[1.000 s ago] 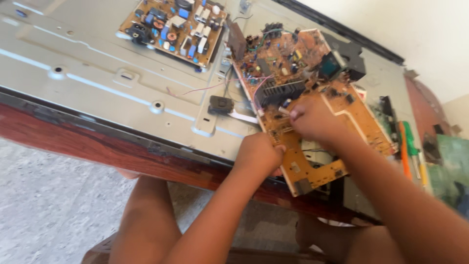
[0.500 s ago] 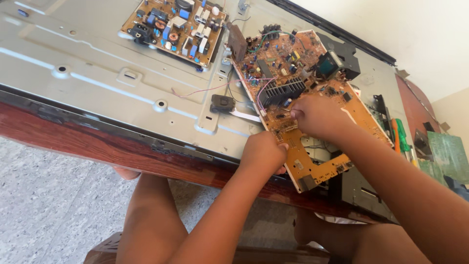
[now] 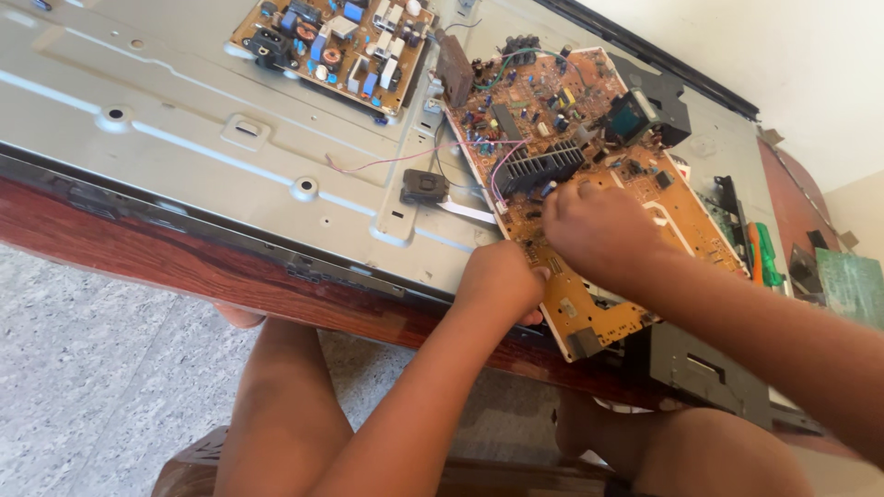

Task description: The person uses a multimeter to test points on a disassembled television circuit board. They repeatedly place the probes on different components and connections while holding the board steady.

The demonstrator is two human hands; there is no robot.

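An orange circuit board (image 3: 603, 313) lies tilted on a grey metal back panel (image 3: 184, 120), with its near corner over the table edge. My left hand (image 3: 502, 281) is curled tight against the board's near left edge and grips it. My right hand (image 3: 599, 230) rests on top of the board, its bent fingertips pressing down just below a black finned heat sink (image 3: 539, 167) and thin pink wires (image 3: 502, 170). What the fingertips pinch is hidden.
A second, smaller circuit board (image 3: 336, 41) is fixed to the panel at the top. A small black part (image 3: 424, 187) sits left of the orange board. Green and orange screwdrivers (image 3: 760, 253), a green board (image 3: 852, 285) and a black plastic piece (image 3: 704, 368) lie right. The red-brown wooden table edge (image 3: 184, 267) runs below.
Both hands stay on the orange board almost where they were. The view has shifted a little, and my right hand's fingers sit slightly closer to the heat sink.
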